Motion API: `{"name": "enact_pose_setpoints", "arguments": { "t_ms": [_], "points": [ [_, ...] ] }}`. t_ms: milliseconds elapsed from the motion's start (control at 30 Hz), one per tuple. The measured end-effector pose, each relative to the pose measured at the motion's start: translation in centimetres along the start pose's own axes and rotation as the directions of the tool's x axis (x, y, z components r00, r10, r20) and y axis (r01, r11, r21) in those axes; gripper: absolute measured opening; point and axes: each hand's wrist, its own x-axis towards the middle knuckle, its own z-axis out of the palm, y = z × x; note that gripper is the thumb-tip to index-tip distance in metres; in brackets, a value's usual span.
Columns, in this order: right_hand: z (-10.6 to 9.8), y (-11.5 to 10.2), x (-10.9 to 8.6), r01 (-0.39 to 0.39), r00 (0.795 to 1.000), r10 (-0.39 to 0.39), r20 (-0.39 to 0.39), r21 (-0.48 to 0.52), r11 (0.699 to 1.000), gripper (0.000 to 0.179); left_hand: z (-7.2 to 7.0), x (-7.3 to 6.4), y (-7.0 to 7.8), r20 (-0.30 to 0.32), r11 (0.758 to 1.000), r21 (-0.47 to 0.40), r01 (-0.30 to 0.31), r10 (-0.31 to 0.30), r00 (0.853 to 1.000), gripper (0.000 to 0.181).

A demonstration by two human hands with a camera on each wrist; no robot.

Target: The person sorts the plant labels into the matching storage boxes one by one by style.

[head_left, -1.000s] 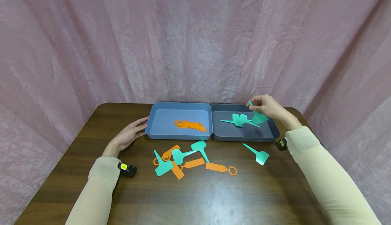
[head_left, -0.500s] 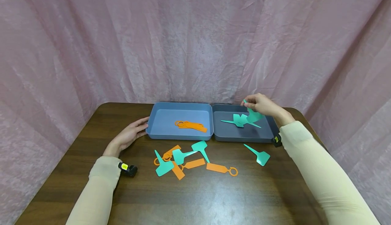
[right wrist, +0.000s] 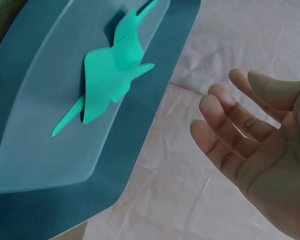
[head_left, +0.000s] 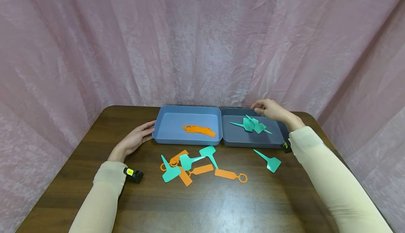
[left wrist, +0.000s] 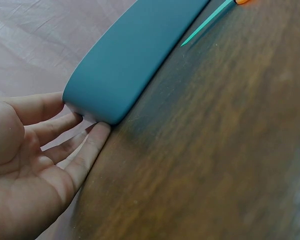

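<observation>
Both are relaxed: left grip touching the blue tray, right grip holding nothing near the grey tray.

A curtained-off workspace: pink drapes behind a wood-grain table

The head view looks forward and down on two trays; each nearer, tilted wrist view apparently shares one.

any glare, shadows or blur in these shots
Head view: pale glare on the near part of the wooden table, soft shadow beside the right sleeve; left wrist view: dark shadow along the blue tray's base, wood grain looking soft; right wrist view: dark shadows beside the green tags.
</observation>
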Motion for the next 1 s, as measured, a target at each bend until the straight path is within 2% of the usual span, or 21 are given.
{"name": "enact_pose_setpoints", "arguments": {
  "t_ms": [167, 500, 733, 1000],
  "points": [
    [0.0, -0.2, -0.9, 0.040, 0.999, -0.040, -0.008, 0.008, 0.999, 0.026, -0.1, 0.0, -0.1, -0.008, 1.000, -0.006, 0.013, -0.013, 1.000, 0.060],
    [0.2, -0.9, -3.1, 0.043, 0.999, -0.044, 0.021, 0.044, 0.998, 0.024, -0.3, -0.2, -0.1, 0.009, 1.000, 0.006, -0.005, 0.005, 1.000, 0.061],
    [0.8, -0.7, -4.8, 0.042, 0.998, -0.046, 0.047, 0.095, 0.995, 0.025, -0.2, -0.1, -0.2, 0.004, 1.000, 0.015, -0.001, 0.001, 1.000, 0.060],
    [1.8, -0.6, -6.5, 0.072, 0.994, -0.079, 0.070, 0.098, 0.993, 0.022, -0.4, 0.0, -0.2, 0.006, 1.000, 0.017, -0.002, 0.001, 1.000, 0.061]
  ]
}}
